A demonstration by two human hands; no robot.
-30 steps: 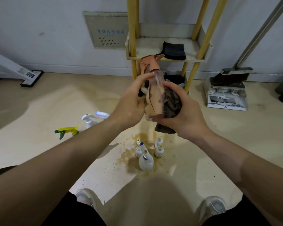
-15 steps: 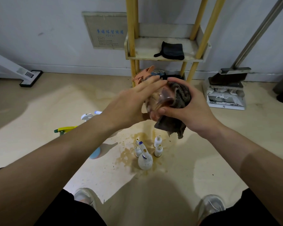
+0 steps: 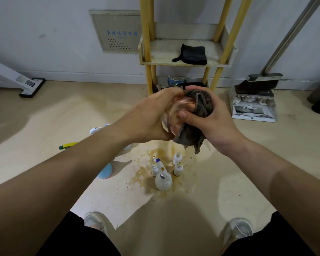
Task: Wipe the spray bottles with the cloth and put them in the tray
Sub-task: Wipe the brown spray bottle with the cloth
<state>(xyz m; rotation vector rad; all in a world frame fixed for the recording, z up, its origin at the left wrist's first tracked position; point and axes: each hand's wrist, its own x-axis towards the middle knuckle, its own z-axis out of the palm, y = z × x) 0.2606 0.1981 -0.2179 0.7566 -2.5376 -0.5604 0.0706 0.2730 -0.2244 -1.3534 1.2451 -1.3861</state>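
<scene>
The left hand point(image 3: 148, 117) grips the clear spray bottle point(image 3: 174, 115) in the air above the floor point(image 3: 63, 111), base toward the camera. The right hand point(image 3: 211, 119) clamps the dark cloth point(image 3: 196, 137) against its side. Turning the bottle slowly within the cloth should cover every face.
</scene>
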